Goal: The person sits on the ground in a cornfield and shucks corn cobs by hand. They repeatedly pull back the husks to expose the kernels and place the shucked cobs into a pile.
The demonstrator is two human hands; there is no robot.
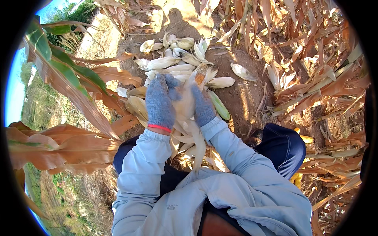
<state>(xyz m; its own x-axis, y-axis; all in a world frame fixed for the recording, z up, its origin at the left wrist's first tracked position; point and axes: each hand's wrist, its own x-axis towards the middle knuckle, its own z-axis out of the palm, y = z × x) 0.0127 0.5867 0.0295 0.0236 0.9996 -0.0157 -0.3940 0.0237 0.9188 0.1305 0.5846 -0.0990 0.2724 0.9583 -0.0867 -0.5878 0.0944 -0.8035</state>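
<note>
In the head view, my left hand [161,98], in a grey knit glove with a red cuff edge, is beside a blurred, pale corn husk [185,103]. How firmly its fingers hold the husk is not plain. My right hand [202,103], gloved alike, is closed around an ear of corn [199,78] whose orange kernels show at the top, with husk leaves hanging below. Just beyond both hands lies a pile of ears in dry, pale husks [162,62]. A greener husked ear [219,105] rests right of my right hand.
One husked ear [244,72] lies apart on the soil. Dry corn stalks [322,85] crowd the right side; long green-brown leaves [71,79] reach in from the left. Yellow husked ears [306,139] lie beyond my right knee [282,147]. Loose husks [217,160] are between my legs.
</note>
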